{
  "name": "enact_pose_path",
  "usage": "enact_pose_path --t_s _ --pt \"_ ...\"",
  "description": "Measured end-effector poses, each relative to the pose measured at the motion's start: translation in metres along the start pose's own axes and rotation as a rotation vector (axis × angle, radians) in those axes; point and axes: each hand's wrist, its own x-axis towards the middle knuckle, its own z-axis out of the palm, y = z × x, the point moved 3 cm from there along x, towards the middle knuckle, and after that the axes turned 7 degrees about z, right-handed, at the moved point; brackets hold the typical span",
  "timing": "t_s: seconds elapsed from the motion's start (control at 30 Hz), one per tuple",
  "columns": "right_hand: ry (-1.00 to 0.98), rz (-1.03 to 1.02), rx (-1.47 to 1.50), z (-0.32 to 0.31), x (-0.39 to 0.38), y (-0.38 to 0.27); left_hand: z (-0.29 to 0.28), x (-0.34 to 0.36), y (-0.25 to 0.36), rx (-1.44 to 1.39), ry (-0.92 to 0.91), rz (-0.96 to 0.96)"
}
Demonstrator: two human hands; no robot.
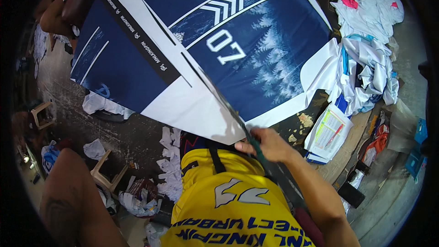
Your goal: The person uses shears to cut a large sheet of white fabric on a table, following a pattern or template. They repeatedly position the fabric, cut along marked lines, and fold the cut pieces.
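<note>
My right hand [259, 142], fingers curled, grips a long, narrow dark tool [254, 142], apparently scissors, whose far part lies along a slit in the printed fabric. The main navy panel [251, 91] has chevrons, white forest print and white margins. Left of the slit lie a white strip [192, 110] and a smaller navy piece [116, 55] with a black printed band. The fabric's near corner reaches my yellow shirt [219, 187]. My left hand is not visible; a tattooed bare limb [68, 192] is at lower left.
Another person's bare limbs [55, 16] are at top left. Piled white fabric [366, 13] with pink pieces and crumpled satin [366, 73] lie right, above papers [327, 132]. Plastic stools [107, 176], white scraps [169, 178] and bundles lie around on the grey floor [57, 73].
</note>
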Motion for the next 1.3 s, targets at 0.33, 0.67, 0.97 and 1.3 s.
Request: enact_pose_path --t_s 0.33,0.67,0.97,1.3 --pt "0.065 0.043 -0.199 -0.021 0.034 -0.094 -0.036 -0.024 -0.075 -0.058 -0.079 0.039" --pt "0.087 0.019 -0.215 -0.043 0.075 -0.180 -0.070 -0.055 -0.137 -0.089 -0.056 0.059" --pt "0.029 -0.040 -0.170 -0.056 0.112 -0.269 -0.118 -0.134 -0.192 -0.049 0.148 -0.080" --pt "0.090 0.011 -0.344 -0.072 0.149 -0.372 0.042 -0.289 -0.433 0.514 0.434 -1.431"
